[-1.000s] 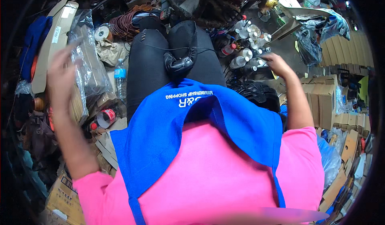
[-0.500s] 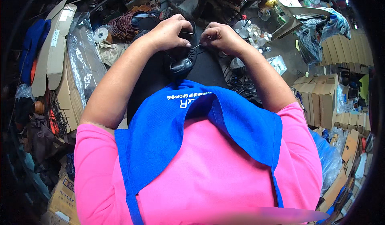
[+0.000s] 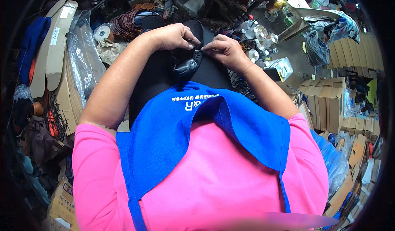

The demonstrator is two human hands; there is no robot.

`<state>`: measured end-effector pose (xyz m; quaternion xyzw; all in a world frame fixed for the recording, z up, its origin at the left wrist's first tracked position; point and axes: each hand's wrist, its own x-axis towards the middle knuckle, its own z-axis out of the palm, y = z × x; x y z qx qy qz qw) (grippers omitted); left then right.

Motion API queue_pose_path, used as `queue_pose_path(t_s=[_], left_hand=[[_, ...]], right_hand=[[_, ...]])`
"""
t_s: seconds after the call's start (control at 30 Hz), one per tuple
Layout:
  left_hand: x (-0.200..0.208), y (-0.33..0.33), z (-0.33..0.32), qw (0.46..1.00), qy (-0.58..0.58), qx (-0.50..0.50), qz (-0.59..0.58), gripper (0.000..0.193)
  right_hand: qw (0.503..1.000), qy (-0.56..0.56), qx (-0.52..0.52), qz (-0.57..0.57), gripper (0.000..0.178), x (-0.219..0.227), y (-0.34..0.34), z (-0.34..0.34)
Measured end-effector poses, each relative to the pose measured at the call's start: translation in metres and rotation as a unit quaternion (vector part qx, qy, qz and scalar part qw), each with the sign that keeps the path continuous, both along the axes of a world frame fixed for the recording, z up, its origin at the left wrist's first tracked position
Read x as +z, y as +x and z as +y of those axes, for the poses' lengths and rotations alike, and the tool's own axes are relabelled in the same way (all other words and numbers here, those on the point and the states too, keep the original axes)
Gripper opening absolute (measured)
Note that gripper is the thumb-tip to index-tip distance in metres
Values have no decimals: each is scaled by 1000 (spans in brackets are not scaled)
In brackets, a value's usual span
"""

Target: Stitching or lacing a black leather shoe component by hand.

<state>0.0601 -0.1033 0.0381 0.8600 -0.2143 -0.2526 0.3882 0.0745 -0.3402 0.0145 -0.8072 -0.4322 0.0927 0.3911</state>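
Observation:
A black shoe (image 3: 187,68) lies across my dark-clad lap, its glossy upper toward me and a flat, dull black sole part (image 3: 195,27) reaching away. My left hand (image 3: 175,37) is closed on the shoe's left side, thumb and fingers bent at its edge near the middle. From the right, my right hand (image 3: 226,53) brings its thumb and forefinger together at the shoe's right edge, close to the left fingertips. What this pinch holds is too small to make out. Light marks like stitches run along the edge just below the fingertips.
Beyond my right hand stand several small white-capped bottles (image 3: 260,35) and a pale metal can (image 3: 282,69). At left are a thread spool (image 3: 103,33), coiled brown cord (image 3: 127,25), clear plastic (image 3: 84,58) and cardboard (image 3: 57,46). Stacked cardboard (image 3: 325,99) stands at right.
My right hand has turned, its fingers now pointing left at the shoe's edge. The thin shiny piece by its fingertips no longer shows. My left hand has shifted slightly down.

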Motion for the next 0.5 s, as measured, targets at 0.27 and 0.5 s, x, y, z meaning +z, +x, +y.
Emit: queue_pose_path(t_s=[0.27, 0.5], left_hand=[[-5, -1, 1, 997, -4, -22, 75, 42], [0, -4, -4, 993, 56, 12, -105, 30]], right_hand=[[978, -114, 18, -177, 23, 22, -13, 6], [898, -335, 69, -277, 14, 55, -22, 44]])
